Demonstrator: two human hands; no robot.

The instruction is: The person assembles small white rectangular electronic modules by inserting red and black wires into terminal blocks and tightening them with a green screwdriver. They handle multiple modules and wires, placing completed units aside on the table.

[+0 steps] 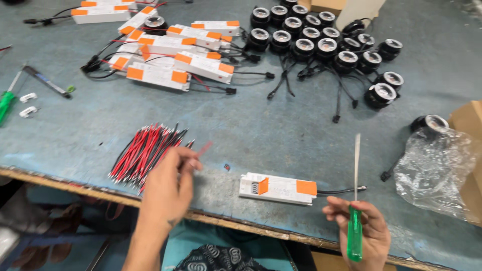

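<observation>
We see a white driver box [277, 188] with orange labels lying near the bench edge between both hands, long axis left to right. The right hand [362, 232], nearer, grips a green screwdriver [355, 221] upright. The left hand [168, 188] pinches red wire [203, 149] from the wire bundle [143, 150].

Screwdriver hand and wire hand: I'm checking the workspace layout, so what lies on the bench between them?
In the head view, a white driver box with orange labels lies between the left hand at the wire bundle and the right hand holding the green screwdriver.
</observation>
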